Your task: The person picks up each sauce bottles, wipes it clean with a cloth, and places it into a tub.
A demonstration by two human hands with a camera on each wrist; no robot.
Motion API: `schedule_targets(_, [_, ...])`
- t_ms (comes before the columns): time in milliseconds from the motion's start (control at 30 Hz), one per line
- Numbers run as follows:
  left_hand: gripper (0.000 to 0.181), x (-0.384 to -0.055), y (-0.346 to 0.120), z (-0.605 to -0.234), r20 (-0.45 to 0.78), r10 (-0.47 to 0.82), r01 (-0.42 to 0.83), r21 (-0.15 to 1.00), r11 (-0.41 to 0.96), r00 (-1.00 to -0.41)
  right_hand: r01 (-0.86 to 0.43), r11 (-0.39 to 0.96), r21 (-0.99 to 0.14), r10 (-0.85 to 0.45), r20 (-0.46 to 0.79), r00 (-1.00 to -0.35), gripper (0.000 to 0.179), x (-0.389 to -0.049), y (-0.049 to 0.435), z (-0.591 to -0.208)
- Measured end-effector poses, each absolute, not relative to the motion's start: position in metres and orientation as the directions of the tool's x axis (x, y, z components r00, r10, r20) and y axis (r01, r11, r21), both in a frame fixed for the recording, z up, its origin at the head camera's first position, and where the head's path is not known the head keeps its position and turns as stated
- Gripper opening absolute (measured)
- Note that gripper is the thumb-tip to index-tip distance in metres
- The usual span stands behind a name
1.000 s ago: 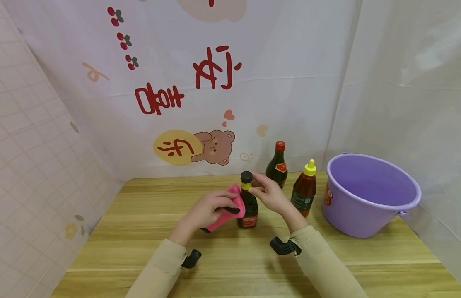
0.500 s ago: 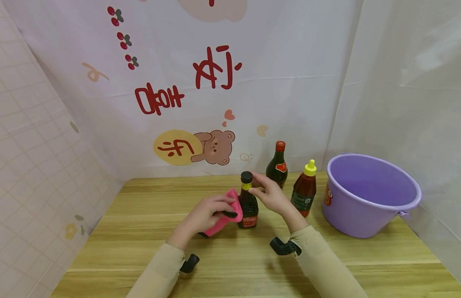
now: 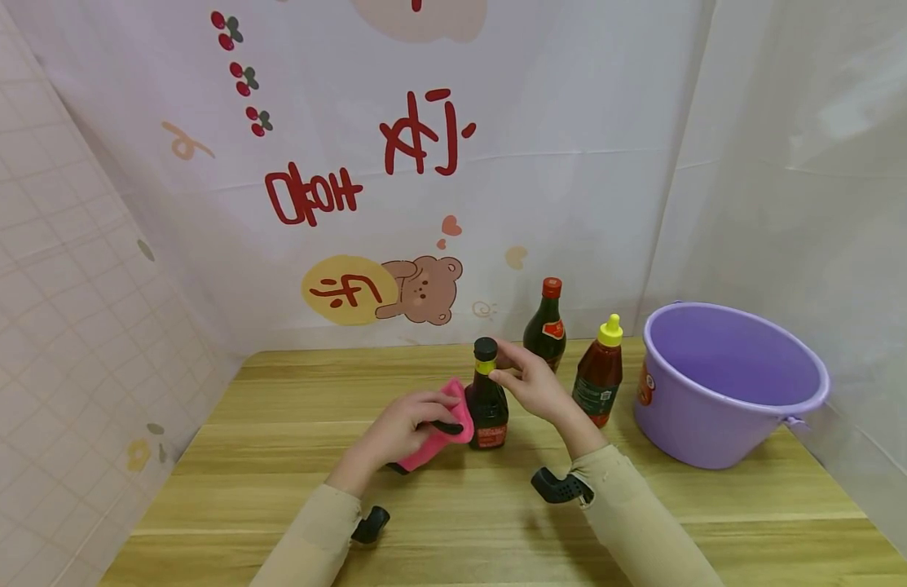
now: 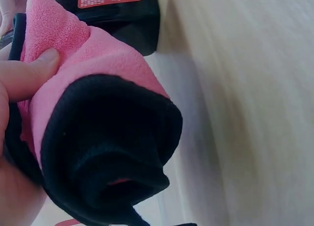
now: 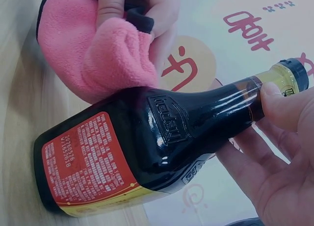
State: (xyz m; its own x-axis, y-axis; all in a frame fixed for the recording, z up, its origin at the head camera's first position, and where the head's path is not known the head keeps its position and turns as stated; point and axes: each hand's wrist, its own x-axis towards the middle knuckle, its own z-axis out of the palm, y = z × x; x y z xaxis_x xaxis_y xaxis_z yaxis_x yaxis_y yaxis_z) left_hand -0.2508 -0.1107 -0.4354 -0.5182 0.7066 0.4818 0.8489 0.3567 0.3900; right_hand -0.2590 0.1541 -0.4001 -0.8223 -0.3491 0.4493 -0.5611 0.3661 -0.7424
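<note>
Left hand [image 3: 398,428] pinches pink cloth [image 5: 73,49], bunched against side of black-capped bottle [image 3: 488,403]. Right hand [image 3: 535,387] pinches that bottle's neck, thumb on yellow band. Bottle stands upright on table [image 3: 453,530]. Red-capped bottle [image 3: 545,330], yellow-capped bottle [image 3: 598,379], purple bucket [image 3: 698,428] stand off to the right.

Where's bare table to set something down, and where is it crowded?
Bare: the table left of the left hand and pink cloth, and the front strip between the sleeves. Crowded: right of that cloth, where the black-capped bottle, right hand, red-capped bottle, yellow-capped bottle and bucket cluster.
</note>
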Motion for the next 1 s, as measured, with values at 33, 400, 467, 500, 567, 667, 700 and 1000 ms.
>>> schedule_targets(33, [0.041,-0.251,-0.111,-0.436,0.479,0.707,0.847,0.392,0.358,-0.520,-0.563,0.367,-0.740,-0.349,0.452,-0.821,0.050,-0.259,0.154,-0.400])
schedule_targets(400, [0.043,-0.250,-0.112,-0.444,0.432,0.743,0.848,0.396,0.353,-0.511,-0.502,0.384,-0.775,-0.337,0.389,-0.857,0.050,-0.258,0.153,-0.397])
schedule_targets(467, [0.044,-0.250,-0.111,-0.444,0.406,0.750,0.839,0.403,0.365,-0.522,-0.499,0.382,-0.778,-0.335,0.387,-0.859,0.050,-0.258,0.153,-0.397])
schedule_targets(500, [0.045,-0.250,-0.110,-0.445,0.396,0.751,0.835,0.404,0.374,-0.528,-0.496,0.380,-0.781,-0.332,0.385,-0.861,0.051,-0.258,0.153,-0.397])
schedule_targets(567, [0.046,-0.250,-0.109,-0.445,0.375,0.753,0.827,0.400,0.395,-0.541,-0.501,0.373,-0.781,-0.336,0.389,-0.858,0.051,-0.257,0.153,-0.396])
schedule_targets(667, [0.045,-0.251,-0.107,-0.444,0.346,0.764,0.825,0.383,0.415,-0.545,-0.500,0.361,-0.787,-0.336,0.391,-0.857,0.050,-0.256,0.153,-0.395])
schedule_targets(700, [0.044,-0.251,-0.106,-0.444,0.336,0.769,0.825,0.377,0.421,-0.545,-0.501,0.358,-0.788,-0.337,0.391,-0.856,0.050,-0.257,0.153,-0.395])
schedule_targets(1000, [0.043,-0.255,-0.098,-0.442,0.264,0.810,0.845,0.283,0.454,-0.524,-0.507,0.355,-0.785,-0.343,0.396,-0.852,0.050,-0.258,0.154,-0.398])
